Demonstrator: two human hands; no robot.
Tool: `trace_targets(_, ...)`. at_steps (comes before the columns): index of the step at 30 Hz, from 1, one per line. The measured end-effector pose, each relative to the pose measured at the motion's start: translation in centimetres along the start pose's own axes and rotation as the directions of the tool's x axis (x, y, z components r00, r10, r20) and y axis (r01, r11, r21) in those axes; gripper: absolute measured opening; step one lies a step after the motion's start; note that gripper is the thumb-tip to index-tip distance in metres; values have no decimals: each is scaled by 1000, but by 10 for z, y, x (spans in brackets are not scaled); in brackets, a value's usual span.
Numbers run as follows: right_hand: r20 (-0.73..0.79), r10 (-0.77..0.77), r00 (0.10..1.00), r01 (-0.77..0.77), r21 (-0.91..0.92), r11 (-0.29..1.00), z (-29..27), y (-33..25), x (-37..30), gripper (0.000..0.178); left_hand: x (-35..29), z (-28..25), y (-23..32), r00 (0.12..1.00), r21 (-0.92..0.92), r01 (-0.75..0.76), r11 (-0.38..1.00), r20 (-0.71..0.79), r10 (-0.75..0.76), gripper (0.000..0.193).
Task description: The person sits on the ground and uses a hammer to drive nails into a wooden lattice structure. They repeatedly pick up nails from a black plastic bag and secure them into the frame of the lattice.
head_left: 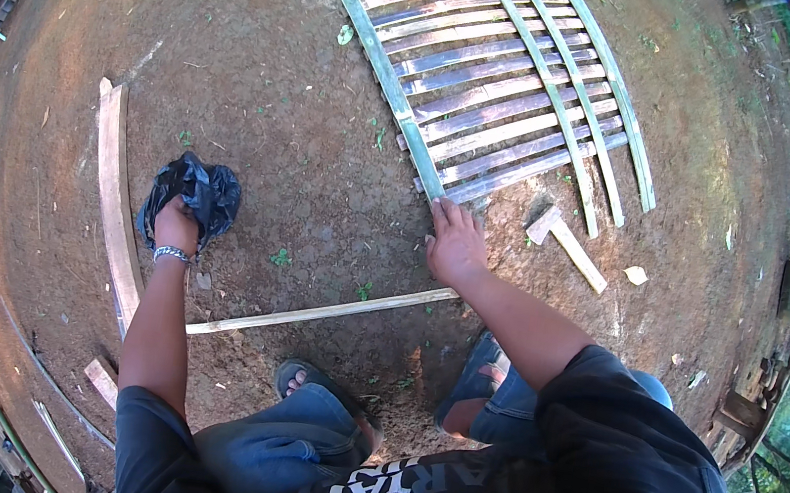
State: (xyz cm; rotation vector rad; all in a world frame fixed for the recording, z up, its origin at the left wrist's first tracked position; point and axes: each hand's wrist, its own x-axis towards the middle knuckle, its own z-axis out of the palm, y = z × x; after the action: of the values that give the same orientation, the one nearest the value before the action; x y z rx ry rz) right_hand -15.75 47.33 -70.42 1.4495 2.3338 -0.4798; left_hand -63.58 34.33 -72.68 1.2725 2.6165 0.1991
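My left hand (177,224) reaches into a crumpled black plastic bag (214,195); its fingers are hidden inside. A braided silvery bracelet (171,254) circles that wrist. My right hand (458,247) rests on the near end of a green bamboo strip (387,77), fingers laid over it and thumb apart. That strip forms the left edge of a bamboo lattice (497,80) lying on the ground, made of several cross slats and long strips. To the right of my right hand lies a hatchet-like tool (569,250) with a pale wooden handle and a wide head.
A long pale plank (114,180) lies beside the bag. Across the ground before my feet runs a thin bamboo stick (316,313). Short wood pieces (102,381) lie at lower left. Bare soil (265,100) carries scattered leaves; a wooden structure (742,412) stands at the right rim.
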Motion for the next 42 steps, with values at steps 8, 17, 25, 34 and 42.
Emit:
trace_targets(8,54,-59,997,60,-15,998,-4,8,6,63,0,-8,-3,997,14,79,997,-16,-79,10)
trace_targets(17,136,-125,983,139,-94,986,-9,20,6,63,4,-50,38,902,-477,-210,853,-431,-19,5)
trace_targets(25,303,-99,948,155,-165,974,-43,4,19,61,-51,-36,229,840,-687,-485,541,-195,506,9)
trace_targets(34,26,-124,992,126,-58,990,0,21,7,55,-83,113,347,865,-884,448,132,466,186,39)
trace_targets(42,-337,-166,927,253,233,939,13,51,32,31,-87,119,339,798,-797,602,44,602,-24,26)
